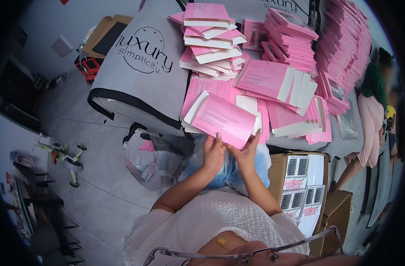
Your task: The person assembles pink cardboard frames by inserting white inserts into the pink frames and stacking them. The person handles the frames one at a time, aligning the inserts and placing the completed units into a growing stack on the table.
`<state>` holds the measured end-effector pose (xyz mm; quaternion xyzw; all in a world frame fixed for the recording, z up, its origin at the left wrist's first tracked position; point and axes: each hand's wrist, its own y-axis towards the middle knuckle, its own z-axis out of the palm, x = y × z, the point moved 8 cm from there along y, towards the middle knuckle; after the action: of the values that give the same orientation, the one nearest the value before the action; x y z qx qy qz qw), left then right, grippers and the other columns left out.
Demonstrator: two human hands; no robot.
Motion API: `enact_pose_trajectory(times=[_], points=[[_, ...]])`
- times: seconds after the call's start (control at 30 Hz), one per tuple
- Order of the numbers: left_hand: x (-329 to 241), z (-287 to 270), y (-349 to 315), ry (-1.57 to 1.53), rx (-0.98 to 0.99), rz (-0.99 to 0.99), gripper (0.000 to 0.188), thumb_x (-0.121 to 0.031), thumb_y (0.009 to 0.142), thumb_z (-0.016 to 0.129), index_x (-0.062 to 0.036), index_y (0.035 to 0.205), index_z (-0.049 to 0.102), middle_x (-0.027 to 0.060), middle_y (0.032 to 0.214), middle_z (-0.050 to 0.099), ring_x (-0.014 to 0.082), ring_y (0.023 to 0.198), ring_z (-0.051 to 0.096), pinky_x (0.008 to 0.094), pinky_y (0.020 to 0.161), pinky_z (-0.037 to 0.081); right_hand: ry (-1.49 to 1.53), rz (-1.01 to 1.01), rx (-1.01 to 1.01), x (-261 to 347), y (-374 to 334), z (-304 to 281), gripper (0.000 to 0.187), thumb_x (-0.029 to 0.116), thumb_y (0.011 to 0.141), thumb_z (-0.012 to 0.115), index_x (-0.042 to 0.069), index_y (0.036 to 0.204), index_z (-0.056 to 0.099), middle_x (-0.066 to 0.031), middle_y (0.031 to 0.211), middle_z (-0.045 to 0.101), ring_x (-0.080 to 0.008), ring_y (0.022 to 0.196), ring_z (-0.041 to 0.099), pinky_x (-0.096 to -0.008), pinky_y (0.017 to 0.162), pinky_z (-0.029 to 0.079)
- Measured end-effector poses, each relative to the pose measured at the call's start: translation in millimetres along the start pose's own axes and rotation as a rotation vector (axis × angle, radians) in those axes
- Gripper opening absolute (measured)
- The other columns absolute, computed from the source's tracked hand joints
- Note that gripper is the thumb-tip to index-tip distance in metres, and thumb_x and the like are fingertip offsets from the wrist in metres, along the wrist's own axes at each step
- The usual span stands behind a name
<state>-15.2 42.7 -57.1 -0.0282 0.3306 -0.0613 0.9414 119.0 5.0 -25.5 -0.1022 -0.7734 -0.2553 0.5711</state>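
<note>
Between my two hands is a pink flat carton (pixel 224 117), with white flaps at its left and right ends and lines of small print on its face. My left hand (pixel 214 153) grips its near edge, thumb on top. My right hand (pixel 246 153) pinches the near right corner. The carton is tilted over the front edge of the grey couch, just before other pink cartons lying there. Behind it rises an uneven stack of pink and white cartons (pixel 211 40). More flat cartons (pixel 273 82) lie fanned out to the right.
Piles of pink boxes with windows (pixel 291 35) stand farther back right, beside a tall leaning stack (pixel 344 44). An open brown box (pixel 278 177) holds packs with dark panels at my right. A plastic bag (pixel 142 159) sits on the floor at left. Another person (pixel 373 97) bends at far right.
</note>
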Motion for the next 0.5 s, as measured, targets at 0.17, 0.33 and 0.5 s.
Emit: enact_pose_trajectory(times=[0.17, 0.33, 0.5], points=[[8, -10, -5, -0.001, -0.054, -0.115, 0.03, -0.011, 0.096, 0.047, 0.0008, 0.124, 0.044, 0.0125, 0.124, 0.051, 0.0189, 0.109, 0.055, 0.0306, 0.087, 0.048, -0.802, -0.574, 0.563, 90, -10, 36, 0.056, 0.034, 0.086, 0.055, 0.012, 0.136, 0.044, -0.0065, 0.144, 0.035, -0.03, 0.136, 0.027, -0.0541, 0.11, 0.016], [18, -33, -8, -0.054, -0.18, -0.185, 0.031, -0.001, 0.092, 0.046, -0.0025, 0.123, 0.047, 0.0118, 0.125, 0.051, 0.0205, 0.109, 0.056, 0.0338, 0.091, 0.048, -0.725, -0.794, 0.696, 64, 5, 83, 0.047, 0.035, 0.091, 0.044, 0.014, 0.132, 0.049, -0.0036, 0.14, 0.043, -0.0234, 0.135, 0.03, -0.05, 0.111, 0.016], [11, -76, -11, 0.127, -0.303, -0.277, 0.024, -0.006, 0.094, 0.049, -0.0051, 0.119, 0.052, 0.0085, 0.115, 0.058, 0.0204, 0.104, 0.059, 0.0365, 0.088, 0.05, -0.779, -0.694, 0.652, 7, 29, 104, 0.047, 0.034, 0.094, 0.04, 0.019, 0.138, 0.041, -0.0028, 0.145, 0.037, -0.0221, 0.137, 0.028, -0.0492, 0.112, 0.014]])
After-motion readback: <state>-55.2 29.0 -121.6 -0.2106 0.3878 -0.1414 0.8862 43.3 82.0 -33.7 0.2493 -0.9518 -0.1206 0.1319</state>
